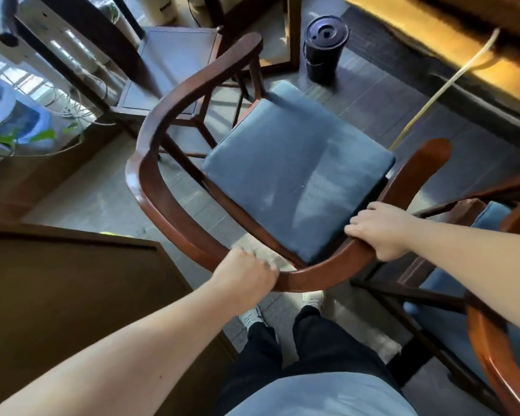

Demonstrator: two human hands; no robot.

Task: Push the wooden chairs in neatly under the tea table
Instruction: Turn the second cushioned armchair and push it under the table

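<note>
A wooden armchair (150,163) with a curved back rail and a blue seat cushion (294,169) stands in the middle, facing away from me. My left hand (243,273) is closed around the back rail at its lower middle. My right hand (379,229) grips the same rail further right. The tea table (451,34), long with a lit wooden edge, runs across the top right, and the chair's front is a little short of it. A second wooden chair (490,340) with a blue cushion sits at the right edge.
A black cylindrical bin (324,46) stands on the floor ahead. A dark wooden chair (174,55) with a flat seat is at the upper left. A brown cabinet (72,295) is close on my left. Plants and cables lie at far left.
</note>
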